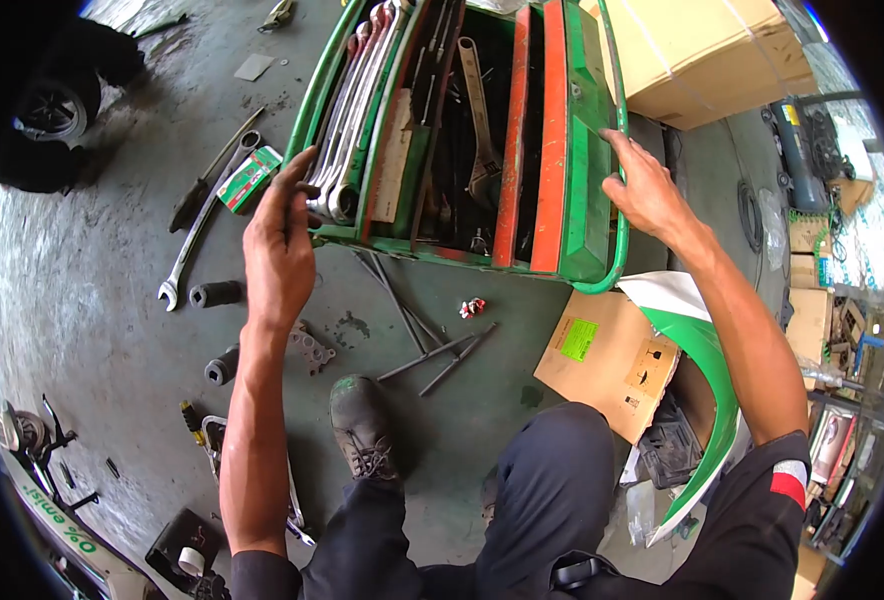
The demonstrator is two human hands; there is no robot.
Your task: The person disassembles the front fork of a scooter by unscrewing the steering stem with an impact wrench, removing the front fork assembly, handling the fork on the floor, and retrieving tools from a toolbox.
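Observation:
A green and red metal toolbox (pixel 590 225) stands opened out on the floor in front of me. My left hand (pixel 280 240) is closed over the green tube handle on its left side, fingertips beside a row of combination wrenches (pixel 347 120). On the opposite side, my right hand (pixel 652 190) curls over the other tube handle (pixel 617 235), its thumb and fingertips reaching the green side wall. Inside the middle compartment lies an adjustable wrench (pixel 479 130); smaller tools beneath it are partly in shadow.
Left of the toolbox lie a long wrench (pixel 197 235), a green-and-white small box (pixel 250 180) and black sockets (pixel 215 293). Metal rods (pixel 427 355) lie before my boot (pixel 362 430). An opened carton (pixel 602 365) sits to the right, a large carton (pixel 712 55) behind.

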